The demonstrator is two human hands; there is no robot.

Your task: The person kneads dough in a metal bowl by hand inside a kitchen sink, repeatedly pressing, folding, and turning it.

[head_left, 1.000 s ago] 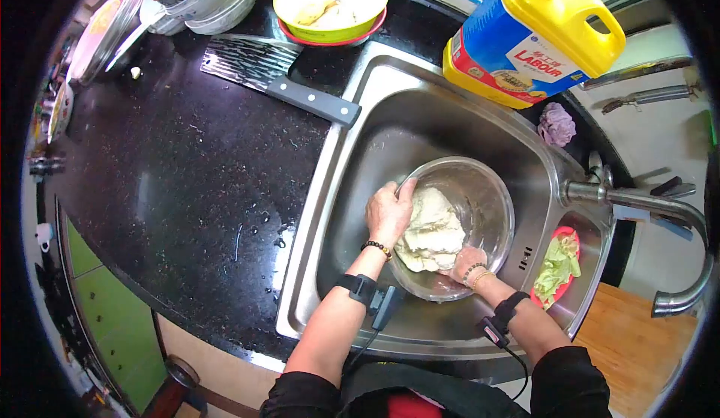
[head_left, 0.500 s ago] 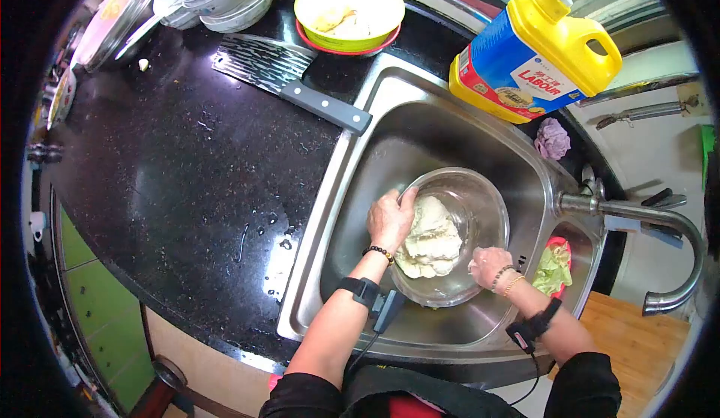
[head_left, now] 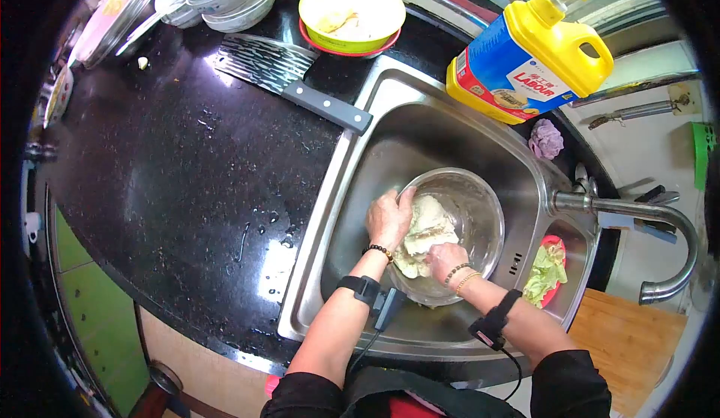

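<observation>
"Dough (head_left: 435,224): state location and orientation."

"Location: left part of one bowl (head_left: 484,214), which stands in the large basin of the sink (head_left: 386,82). The long axis runs from the far side toward the wearer, with the near end slanting left. The mass is irregular; neither end forms a distinct point."

"State the condition of the fingers."

"Left hand (head_left: 388,219): thumb and fingers clasp the left rim of the bowl. Right hand (head_left: 448,259): fingers curled, knuckles up, over the near right part of the dough. Whether they grip it or only press cannot be told."

"List obscured items."

"Right fingertips: hidden below the hand. Dough: partly covered by both hands. Crockery (head_left: 238,1): cut off at the upper edge; the pieces overlap and the total cannot be read. Both forearms end in dark sleeves near the lower edge."

"Give quantities."

"Hands, two. Dough mass, one. Sink basins, two; the small one contains one red dish (head_left: 552,295) with leaves (head_left: 545,274), number unclear. Tap (head_left: 634,208), one. Bottle (head_left: 525,73), one. Cleaver (head_left: 262,59), one, on the tabletop (head_left: 180,208), handle toward the sink."
</observation>
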